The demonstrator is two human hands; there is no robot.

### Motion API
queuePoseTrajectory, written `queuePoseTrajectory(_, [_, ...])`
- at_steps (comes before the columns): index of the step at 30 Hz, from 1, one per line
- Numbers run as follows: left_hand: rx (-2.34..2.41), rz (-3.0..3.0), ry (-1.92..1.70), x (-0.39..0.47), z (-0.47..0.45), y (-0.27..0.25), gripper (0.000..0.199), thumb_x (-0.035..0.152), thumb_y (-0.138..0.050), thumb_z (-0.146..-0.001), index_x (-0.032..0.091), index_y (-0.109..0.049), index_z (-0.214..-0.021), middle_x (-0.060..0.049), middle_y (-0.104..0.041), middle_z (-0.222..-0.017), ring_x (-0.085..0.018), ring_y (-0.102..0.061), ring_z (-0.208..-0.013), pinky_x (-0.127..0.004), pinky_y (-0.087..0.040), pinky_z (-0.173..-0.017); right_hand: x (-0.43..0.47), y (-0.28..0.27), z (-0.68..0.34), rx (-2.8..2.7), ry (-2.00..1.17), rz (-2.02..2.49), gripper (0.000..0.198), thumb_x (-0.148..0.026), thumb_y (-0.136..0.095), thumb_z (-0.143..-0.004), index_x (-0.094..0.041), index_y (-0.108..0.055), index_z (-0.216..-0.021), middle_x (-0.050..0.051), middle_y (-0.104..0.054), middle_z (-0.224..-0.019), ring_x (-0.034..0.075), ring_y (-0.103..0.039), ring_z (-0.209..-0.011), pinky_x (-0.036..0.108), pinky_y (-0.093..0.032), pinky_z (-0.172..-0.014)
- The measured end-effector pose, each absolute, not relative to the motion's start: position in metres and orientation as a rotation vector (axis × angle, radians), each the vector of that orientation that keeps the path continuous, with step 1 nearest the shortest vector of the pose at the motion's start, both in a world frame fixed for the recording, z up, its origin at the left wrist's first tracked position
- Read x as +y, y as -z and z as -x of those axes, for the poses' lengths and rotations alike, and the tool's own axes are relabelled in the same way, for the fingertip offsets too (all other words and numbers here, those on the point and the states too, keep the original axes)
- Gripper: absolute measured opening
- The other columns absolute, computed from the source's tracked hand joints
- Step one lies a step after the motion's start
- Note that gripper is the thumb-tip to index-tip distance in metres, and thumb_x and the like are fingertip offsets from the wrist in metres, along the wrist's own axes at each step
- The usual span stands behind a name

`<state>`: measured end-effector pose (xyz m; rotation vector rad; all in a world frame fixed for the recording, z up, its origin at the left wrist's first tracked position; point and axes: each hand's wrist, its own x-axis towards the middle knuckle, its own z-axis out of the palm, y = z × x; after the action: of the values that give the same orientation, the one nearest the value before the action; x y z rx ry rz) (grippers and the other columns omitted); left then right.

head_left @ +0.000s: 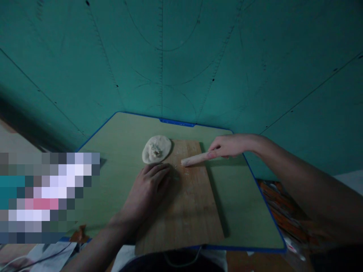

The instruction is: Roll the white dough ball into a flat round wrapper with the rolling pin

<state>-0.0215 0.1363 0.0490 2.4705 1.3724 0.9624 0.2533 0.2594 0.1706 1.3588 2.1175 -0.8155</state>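
Observation:
My right hand (224, 146) grips one end of a thin, pale wooden rolling pin (195, 159). The pin's free end points left, low over the wooden cutting board (195, 211). A round, flat dough wrapper (163, 142) with a small heap of pale filling (155, 150) lies at the board's far left corner, partly past its edge. Just below the wrapper, at the board's left side, is my left hand (151, 183). Its fingers are curled and close together. The fingertips are in shadow, and what they hold, if anything, is hidden.
The board lies on a light green table (113, 162) with a blue rim, set against a green wall (181, 68) with drawn lines. Flour specks and crumbs (184, 172) dot the board. A pixelated patch covers the left side. Orange-brown items show below the table's right edge.

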Motion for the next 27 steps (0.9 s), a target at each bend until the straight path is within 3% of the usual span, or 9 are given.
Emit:
queuePoseTrajectory(3, [1.374,-2.443,-0.974,0.136,0.022,-0.05,0.026,0.022,-0.053,-0.099,0.018,-0.068,-0.118,-0.011,-0.072,-0.12,-0.026,-0.062,-0.111,-0.05,-0.056,-0.096,0.262,-0.17,-0.245,2.109,0.813,-1.345,0.05,-0.063,-0.055,-0.091,-0.018,-0.073,-0.103,-0.003,-0.052,-0.056,0.01,-0.044,-0.044,0.025,-0.031,-0.048])
queuePoseTrajectory(7, [1.377,-2.385,-1.014,0.137,0.023,-0.046,0.027,0.023,-0.054,-0.098,0.016,-0.066,-0.12,-0.012,-0.072,-0.118,-0.026,-0.063,-0.11,-0.049,-0.056,-0.095,0.262,-0.156,-0.241,2.129,0.954,-1.305,0.046,-0.061,-0.055,-0.091,-0.017,-0.069,-0.091,-0.004,-0.051,-0.057,0.009,-0.043,-0.045,0.024,-0.031,-0.046])
queuePoseTrajectory(13, [1.388,-2.205,-1.088,0.138,0.027,-0.045,0.026,0.028,-0.057,-0.095,0.017,-0.069,-0.116,-0.012,-0.073,-0.115,-0.026,-0.066,-0.108,-0.046,-0.056,-0.094,0.241,-0.122,-0.248,2.308,1.29,-1.25,0.057,-0.073,-0.052,-0.086,-0.017,-0.065,-0.085,-0.005,-0.048,-0.059,0.009,-0.043,-0.048,0.022,-0.029,-0.045])
queuePoseTrajectory(21, [1.133,-1.482,-1.072,0.126,0.021,-0.078,0.03,0.036,-0.066,-0.085,0.023,-0.073,-0.111,-0.006,-0.078,-0.107,-0.024,-0.072,-0.098,-0.04,-0.058,-0.086,0.212,-0.114,-0.261,2.36,1.687,-1.245,0.086,-0.086,-0.053,-0.077,-0.012,-0.071,-0.117,-0.004,-0.05,-0.062,0.009,-0.045,-0.05,0.021,-0.035,-0.045])
queuePoseTrajectory(27, [1.033,-1.041,-1.09,0.132,0.013,-0.091,0.036,0.05,-0.074,-0.076,0.017,-0.075,-0.091,-0.006,-0.074,-0.077,-0.017,-0.067,-0.069,-0.035,-0.057,-0.073,0.201,-0.125,-0.255,2.485,1.601,-1.312,0.078,-0.082,-0.051,-0.083,-0.014,-0.074,-0.114,-0.001,-0.054,-0.064,0.012,-0.047,-0.054,0.022,-0.035,-0.047])
